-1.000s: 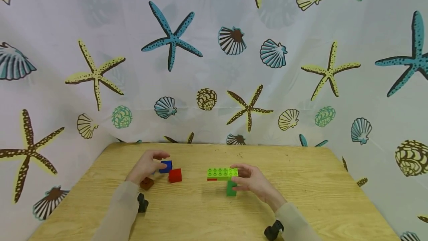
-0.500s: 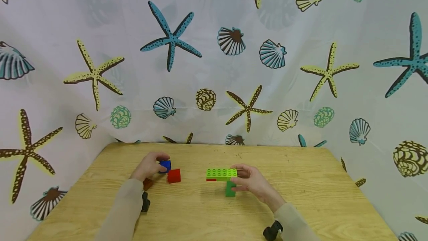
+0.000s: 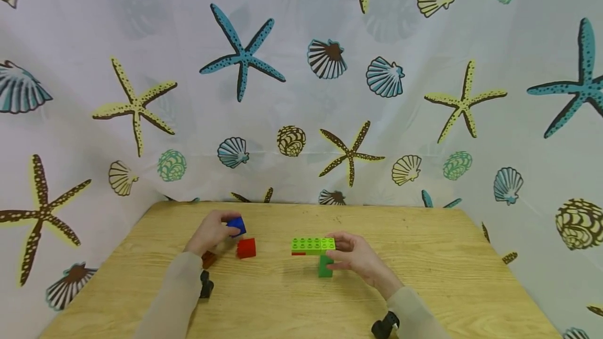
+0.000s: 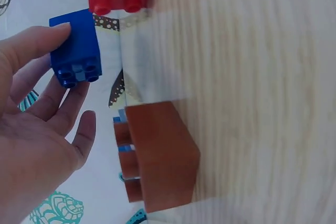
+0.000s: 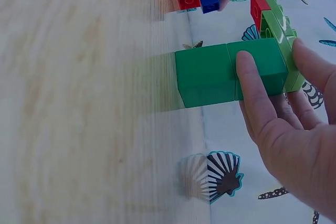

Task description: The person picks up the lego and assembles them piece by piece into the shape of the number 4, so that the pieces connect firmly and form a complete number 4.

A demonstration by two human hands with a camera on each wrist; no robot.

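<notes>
My left hand point(image 3: 211, 233) pinches a blue building brick point(image 4: 77, 40) between thumb and fingers, studs showing at one end in the left wrist view. A red brick point(image 3: 246, 248) stands just right of it on the table. Nearer the left wrist lies a brown brick point(image 4: 163, 156). With thumb and fingers, my right hand point(image 3: 360, 259) holds a stack of two green bricks point(image 5: 210, 74). Lime-green bricks point(image 3: 308, 245) cap this stack and jut out to the left. Beneath their left end sits a red piece point(image 5: 256, 8).
The wooden table point(image 3: 282, 307) reaches back to a white curtain point(image 3: 292, 103) printed with starfish and shells. Behind the brown brick, a bit of another blue piece point(image 4: 117, 120) shows, mostly hidden.
The left thumb and fingers have closed on the blue brick, which is now raised and tilted slightly. The right hand and its stack have stayed in place.
</notes>
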